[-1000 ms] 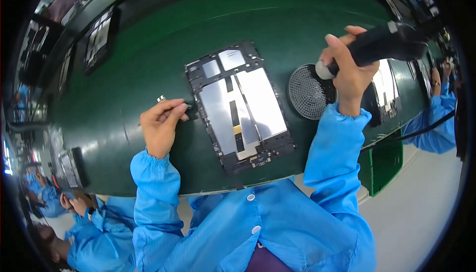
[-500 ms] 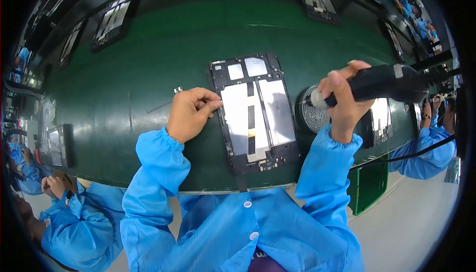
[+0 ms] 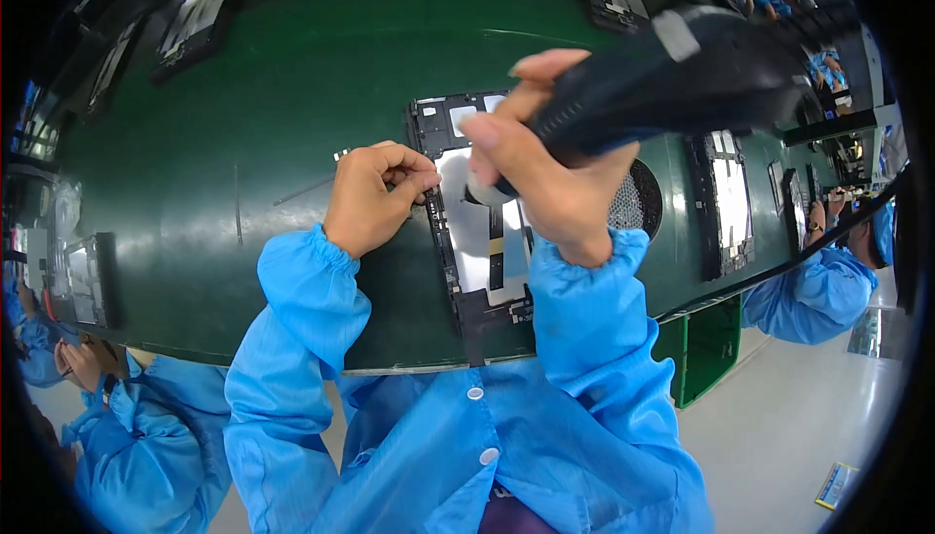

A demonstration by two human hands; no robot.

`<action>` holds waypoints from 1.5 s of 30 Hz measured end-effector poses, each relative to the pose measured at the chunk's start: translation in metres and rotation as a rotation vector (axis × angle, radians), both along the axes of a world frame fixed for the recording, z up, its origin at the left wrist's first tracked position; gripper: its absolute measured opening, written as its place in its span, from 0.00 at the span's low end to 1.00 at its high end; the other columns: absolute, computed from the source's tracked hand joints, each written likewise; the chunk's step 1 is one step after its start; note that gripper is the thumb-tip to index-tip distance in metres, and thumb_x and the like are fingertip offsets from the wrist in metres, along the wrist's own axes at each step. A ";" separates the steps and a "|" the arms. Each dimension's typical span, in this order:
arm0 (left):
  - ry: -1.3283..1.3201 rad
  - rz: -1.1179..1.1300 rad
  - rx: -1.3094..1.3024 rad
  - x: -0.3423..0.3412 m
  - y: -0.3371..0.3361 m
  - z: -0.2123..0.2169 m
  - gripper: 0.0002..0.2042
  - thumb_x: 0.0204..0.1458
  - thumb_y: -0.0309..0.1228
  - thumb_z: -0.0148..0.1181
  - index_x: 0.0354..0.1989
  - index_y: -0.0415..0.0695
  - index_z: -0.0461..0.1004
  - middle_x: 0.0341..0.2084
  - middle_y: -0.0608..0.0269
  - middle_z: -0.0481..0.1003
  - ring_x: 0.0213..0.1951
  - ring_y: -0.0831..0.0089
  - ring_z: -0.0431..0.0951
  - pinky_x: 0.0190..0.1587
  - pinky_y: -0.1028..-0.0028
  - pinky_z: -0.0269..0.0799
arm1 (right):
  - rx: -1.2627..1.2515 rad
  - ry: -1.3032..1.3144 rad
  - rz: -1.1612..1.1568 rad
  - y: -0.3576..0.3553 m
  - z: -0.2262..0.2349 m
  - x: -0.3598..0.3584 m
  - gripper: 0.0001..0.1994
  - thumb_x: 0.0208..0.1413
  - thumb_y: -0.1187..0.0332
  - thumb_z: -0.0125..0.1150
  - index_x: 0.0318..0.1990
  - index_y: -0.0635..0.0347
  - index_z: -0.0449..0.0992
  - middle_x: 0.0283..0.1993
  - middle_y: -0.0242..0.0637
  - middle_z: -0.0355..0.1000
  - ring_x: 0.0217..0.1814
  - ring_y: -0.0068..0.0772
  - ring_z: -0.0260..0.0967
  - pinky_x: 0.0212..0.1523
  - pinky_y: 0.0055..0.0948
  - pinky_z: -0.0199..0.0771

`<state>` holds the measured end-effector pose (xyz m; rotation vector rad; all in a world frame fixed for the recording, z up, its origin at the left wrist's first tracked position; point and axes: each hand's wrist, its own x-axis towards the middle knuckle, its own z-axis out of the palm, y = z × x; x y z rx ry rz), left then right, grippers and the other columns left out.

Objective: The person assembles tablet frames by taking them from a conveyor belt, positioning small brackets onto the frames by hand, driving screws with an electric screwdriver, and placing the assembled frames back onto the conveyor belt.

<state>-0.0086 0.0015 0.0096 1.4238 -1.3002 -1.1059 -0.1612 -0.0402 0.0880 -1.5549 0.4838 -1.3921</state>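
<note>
An opened tablet (image 3: 469,266) with a black frame and silver inner panels lies in front of me on the green bench. My right hand (image 3: 565,183) is wrapped around a black electric screwdriver (image 3: 643,95); its pale nose is over the tablet's upper middle, and I cannot tell whether its tip touches. The hand and tool cover the tablet's right side. My left hand (image 3: 375,198) is closed in a pinch at the tablet's left edge. Whatever lies between those fingertips is too small or hidden to name.
Right of the tablet stands a round dish (image 3: 638,205) with a dotted surface, partly behind my wrist. Another opened tablet (image 3: 726,205) lies farther right. More units sit along the far side. A green crate (image 3: 709,349) is below the bench's right edge. Co-workers sit on both sides.
My right hand has swung the screwdriver left, from above the round dish to over the tablet. My left hand stays pinched at the tablet's left edge.
</note>
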 end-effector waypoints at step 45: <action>0.006 -0.001 -0.040 0.000 -0.008 0.010 0.05 0.44 0.21 0.58 0.29 0.37 0.69 0.21 0.66 0.71 0.21 0.81 0.73 0.17 0.82 0.67 | 0.123 0.042 -0.020 -0.007 -0.013 0.014 0.18 0.34 0.71 0.69 0.35 0.64 0.68 0.24 0.39 0.71 0.23 0.29 0.69 0.23 0.25 0.65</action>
